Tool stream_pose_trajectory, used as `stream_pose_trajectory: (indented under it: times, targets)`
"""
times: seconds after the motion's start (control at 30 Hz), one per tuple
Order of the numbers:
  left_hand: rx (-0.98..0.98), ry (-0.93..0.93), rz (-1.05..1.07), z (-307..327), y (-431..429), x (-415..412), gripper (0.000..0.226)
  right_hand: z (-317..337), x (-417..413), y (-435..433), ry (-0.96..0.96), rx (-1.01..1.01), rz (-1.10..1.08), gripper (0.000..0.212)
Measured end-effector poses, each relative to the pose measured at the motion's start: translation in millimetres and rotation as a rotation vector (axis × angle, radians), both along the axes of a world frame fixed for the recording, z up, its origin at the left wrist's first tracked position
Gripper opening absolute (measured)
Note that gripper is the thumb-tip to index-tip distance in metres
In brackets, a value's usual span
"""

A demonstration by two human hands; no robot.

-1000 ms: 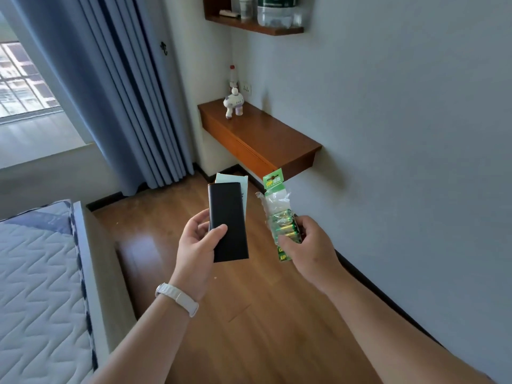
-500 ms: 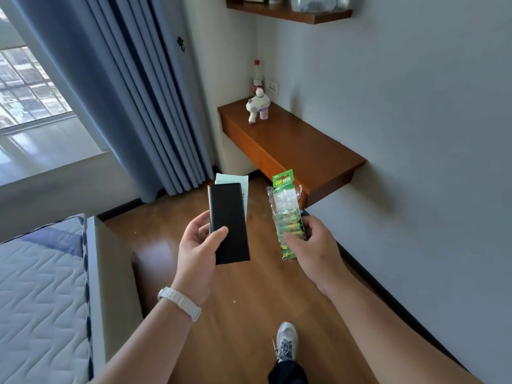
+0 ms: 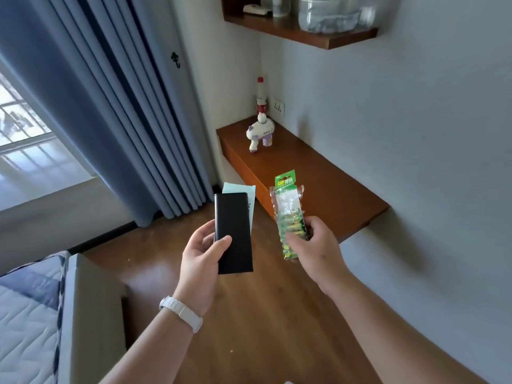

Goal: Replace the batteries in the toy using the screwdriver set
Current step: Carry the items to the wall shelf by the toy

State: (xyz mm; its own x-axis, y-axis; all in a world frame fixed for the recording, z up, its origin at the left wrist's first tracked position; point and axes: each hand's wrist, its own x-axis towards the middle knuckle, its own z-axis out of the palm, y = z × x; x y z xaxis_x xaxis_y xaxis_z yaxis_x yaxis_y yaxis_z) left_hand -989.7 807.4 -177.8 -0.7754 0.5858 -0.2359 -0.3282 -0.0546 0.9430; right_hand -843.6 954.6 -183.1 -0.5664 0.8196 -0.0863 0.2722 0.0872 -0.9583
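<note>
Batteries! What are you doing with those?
The right hand grips the battery pack. The left hand holds a black case with a pale card behind it. The toy stands untouched on the desk ahead, so the battery swap has not started.

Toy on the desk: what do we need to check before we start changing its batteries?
1. White and purple plastic toy stands on the brown wooden desk: ok.
2. Room on the desk in front of the toy to set things down: ok.
3. Flat black rectangular case firmly in the left hand: ok.
4. Clear plastic pack of green batteries in the right hand: ok.
5. Screwdrivers really inside the case: cannot tell, it is closed.
6. A free hand to pick up the toy: not ok, both hands are full.
</note>
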Motion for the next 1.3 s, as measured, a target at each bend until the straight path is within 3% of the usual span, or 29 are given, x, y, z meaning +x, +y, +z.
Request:
stream_pose_trajectory:
  times: [0.3,0.8,1.3]
  targets:
    - [-0.029,-0.007,-0.027,-18,77,-102,0.036,-15,-73,60,-0.072,-0.02,-0.05,0.019]
    - [-0.033,-0.04,-0.341,-28,215,-338,0.04,-11,-272,134,-0.142,-0.048,-0.394,0.027]
    - [-0.258,0.041,-0.63,-79,326,-371,0.041,-65,-304,201,-0.155,-0.198,-0.636,0.022]
